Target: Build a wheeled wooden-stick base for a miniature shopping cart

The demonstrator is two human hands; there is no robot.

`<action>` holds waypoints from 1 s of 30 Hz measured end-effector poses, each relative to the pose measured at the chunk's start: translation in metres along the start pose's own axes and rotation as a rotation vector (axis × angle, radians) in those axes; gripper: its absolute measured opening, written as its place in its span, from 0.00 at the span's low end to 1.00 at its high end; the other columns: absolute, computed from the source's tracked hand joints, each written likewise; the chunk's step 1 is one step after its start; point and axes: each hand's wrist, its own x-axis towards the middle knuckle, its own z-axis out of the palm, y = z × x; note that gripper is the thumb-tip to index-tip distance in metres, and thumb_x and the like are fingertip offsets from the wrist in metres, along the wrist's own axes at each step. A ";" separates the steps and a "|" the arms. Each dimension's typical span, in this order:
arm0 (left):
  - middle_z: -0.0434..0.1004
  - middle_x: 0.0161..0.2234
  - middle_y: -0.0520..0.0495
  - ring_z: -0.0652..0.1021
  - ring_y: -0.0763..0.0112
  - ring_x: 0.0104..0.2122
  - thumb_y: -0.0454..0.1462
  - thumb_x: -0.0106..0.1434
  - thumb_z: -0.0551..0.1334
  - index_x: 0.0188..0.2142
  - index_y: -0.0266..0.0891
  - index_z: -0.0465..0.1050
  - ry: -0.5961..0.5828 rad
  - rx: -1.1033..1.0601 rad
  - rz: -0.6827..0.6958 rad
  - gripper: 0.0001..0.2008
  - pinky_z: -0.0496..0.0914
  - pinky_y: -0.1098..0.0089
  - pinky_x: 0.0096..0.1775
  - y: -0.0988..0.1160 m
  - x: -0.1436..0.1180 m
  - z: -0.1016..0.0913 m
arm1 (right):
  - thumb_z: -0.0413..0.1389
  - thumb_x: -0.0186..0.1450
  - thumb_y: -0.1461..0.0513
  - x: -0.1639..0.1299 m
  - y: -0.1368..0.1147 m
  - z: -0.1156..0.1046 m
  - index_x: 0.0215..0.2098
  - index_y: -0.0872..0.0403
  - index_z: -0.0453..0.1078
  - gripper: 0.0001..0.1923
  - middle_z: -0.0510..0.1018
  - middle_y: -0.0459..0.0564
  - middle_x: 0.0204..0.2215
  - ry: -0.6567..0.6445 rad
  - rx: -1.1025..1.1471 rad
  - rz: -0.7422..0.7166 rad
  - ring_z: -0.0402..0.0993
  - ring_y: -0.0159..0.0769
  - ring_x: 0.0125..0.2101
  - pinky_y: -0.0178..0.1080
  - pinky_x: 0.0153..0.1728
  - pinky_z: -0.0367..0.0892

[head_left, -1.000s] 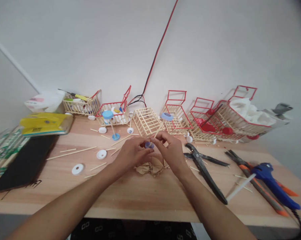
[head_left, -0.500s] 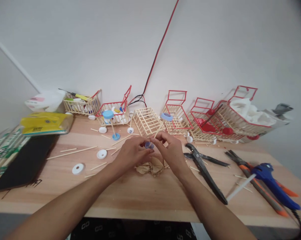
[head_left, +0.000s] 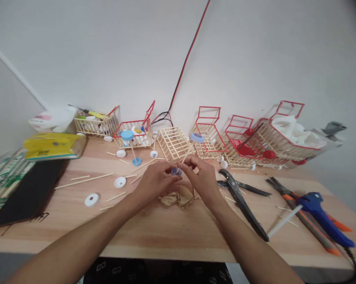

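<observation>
We pinch the small blue cap [head_left: 176, 171] between left hand [head_left: 156, 182] and right hand [head_left: 202, 179], seemingly steadying its stick above the counter [head_left: 172, 228].

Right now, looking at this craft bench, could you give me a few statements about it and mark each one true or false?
1. Both hands, left hand and right hand, meet at a small blue cap. True.
2. The blue glue gun lies to the left of the hands. False: it lies at the right.
3. Black pliers lie beside the right hand. True.
4. The crumpled paper sits in a basket. False: it lies on the table, below the hands.
</observation>
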 end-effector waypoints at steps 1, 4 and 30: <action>0.79 0.35 0.49 0.76 0.67 0.36 0.38 0.58 0.63 0.36 0.40 0.77 0.001 -0.001 -0.001 0.07 0.64 0.68 0.38 0.000 0.000 0.000 | 0.55 0.63 0.60 0.000 0.000 0.000 0.27 0.53 0.68 0.08 0.76 0.45 0.27 -0.002 0.005 0.004 0.68 0.32 0.28 0.34 0.32 0.62; 0.79 0.35 0.49 0.76 0.67 0.36 0.38 0.58 0.63 0.36 0.40 0.77 -0.006 -0.001 -0.003 0.07 0.64 0.68 0.38 0.000 0.000 -0.001 | 0.55 0.63 0.59 0.000 -0.001 0.000 0.27 0.53 0.68 0.08 0.77 0.45 0.28 -0.007 0.015 0.013 0.69 0.32 0.29 0.34 0.32 0.62; 0.78 0.27 0.45 0.70 0.78 0.22 0.51 0.57 0.63 0.30 0.33 0.75 -0.287 -0.862 -0.468 0.20 0.59 0.77 0.24 -0.011 0.005 -0.006 | 0.55 0.64 0.59 0.001 -0.002 -0.002 0.27 0.53 0.68 0.09 0.75 0.45 0.27 0.015 -0.013 -0.007 0.66 0.31 0.28 0.34 0.32 0.60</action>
